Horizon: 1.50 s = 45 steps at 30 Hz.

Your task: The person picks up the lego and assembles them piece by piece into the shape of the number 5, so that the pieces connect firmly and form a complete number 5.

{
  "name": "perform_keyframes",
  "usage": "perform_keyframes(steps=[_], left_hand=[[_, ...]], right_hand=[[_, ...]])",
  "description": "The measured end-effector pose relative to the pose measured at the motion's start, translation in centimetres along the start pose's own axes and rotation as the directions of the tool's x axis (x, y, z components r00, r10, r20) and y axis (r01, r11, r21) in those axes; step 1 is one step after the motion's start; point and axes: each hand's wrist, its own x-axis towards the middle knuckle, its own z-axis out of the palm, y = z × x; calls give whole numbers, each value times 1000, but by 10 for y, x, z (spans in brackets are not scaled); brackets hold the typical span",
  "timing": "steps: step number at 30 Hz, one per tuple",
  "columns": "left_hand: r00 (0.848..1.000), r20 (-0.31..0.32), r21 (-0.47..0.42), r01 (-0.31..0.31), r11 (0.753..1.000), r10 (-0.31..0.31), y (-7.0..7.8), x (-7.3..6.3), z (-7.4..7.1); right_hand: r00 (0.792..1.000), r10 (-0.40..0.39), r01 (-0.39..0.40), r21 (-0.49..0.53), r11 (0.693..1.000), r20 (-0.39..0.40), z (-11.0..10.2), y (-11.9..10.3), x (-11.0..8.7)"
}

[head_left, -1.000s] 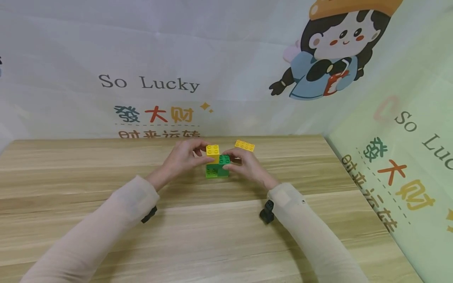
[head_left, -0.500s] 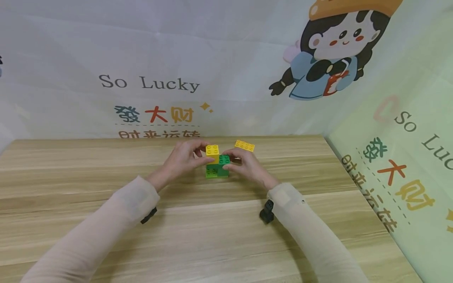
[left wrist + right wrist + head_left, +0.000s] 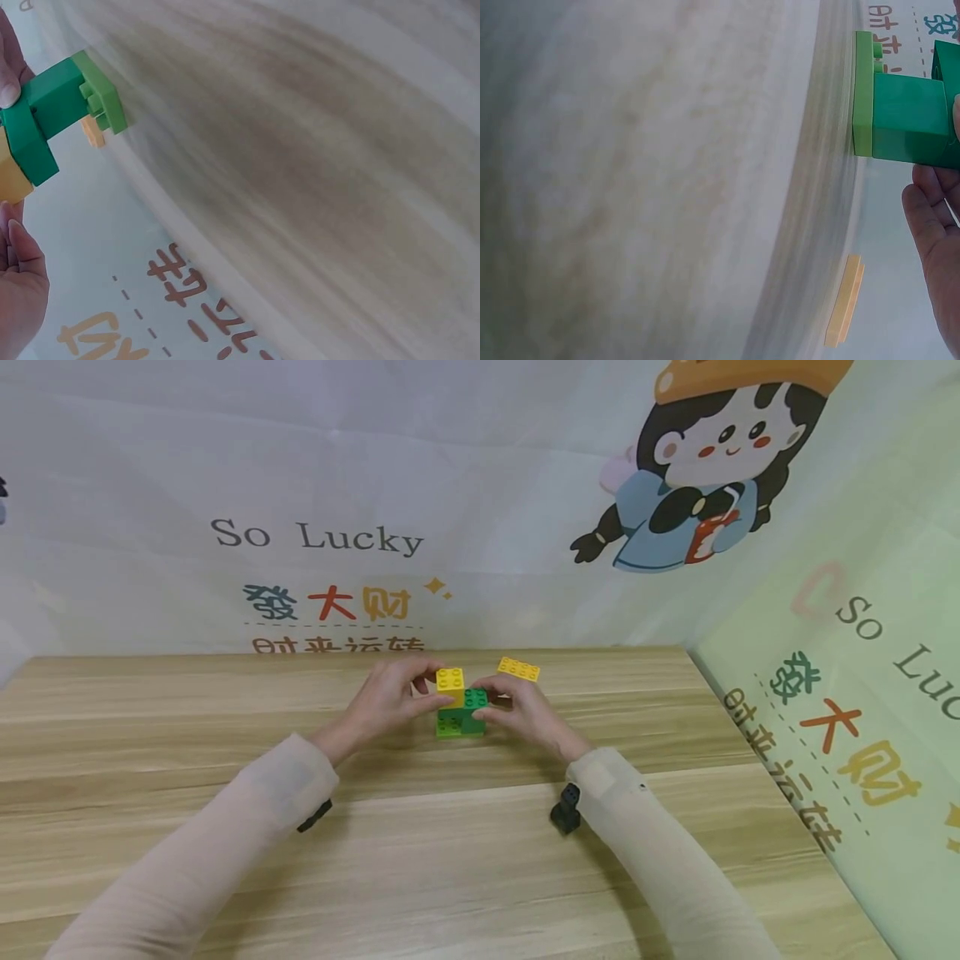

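Observation:
In the head view a yellow brick [image 3: 450, 680] with studs on top sits on the left end of a longer dark green brick [image 3: 475, 697]. My left hand [image 3: 390, 693] pinches the yellow brick between thumb and fingers. My right hand [image 3: 525, 710] grips the right end of that green brick. Beneath it, the left wrist view shows a lower dark green block [image 3: 58, 99] standing on a light green studded plate [image 3: 103, 94]. In the right wrist view the lower block [image 3: 909, 118] covers one end of the light green plate [image 3: 863, 94]; studs show at its other end.
A yellow studded plate [image 3: 519, 668] lies flat behind my right hand near the far edge of the wooden table [image 3: 435, 877]. A printed cloth [image 3: 510, 602] hangs right behind the table, and another printed cloth [image 3: 862, 635] bounds its right side.

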Motion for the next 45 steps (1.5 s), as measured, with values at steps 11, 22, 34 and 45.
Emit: perform_keyframes(steps=[11, 22, 34, 45], left_hand=[[998, 64, 69, -23, 997, 19, 1, 7, -5], [999, 2, 21, -37, 999, 37, -1, 2, -1], [998, 69, 35, 2, 999, -4, 0, 7, -6], [996, 91, 63, 5, 998, -11, 0, 10, -8]], right_hand=[[1000, 3, -3, 3, 1000, -6, 0, -1, -2], [1000, 10, -10, 3, 1000, 1, -1, 0, -1], [1000, 12, -12, 15, 1000, -9, 0, -1, 0], [1000, 6, -6, 8, 1000, -18, 1, 1, 0]])
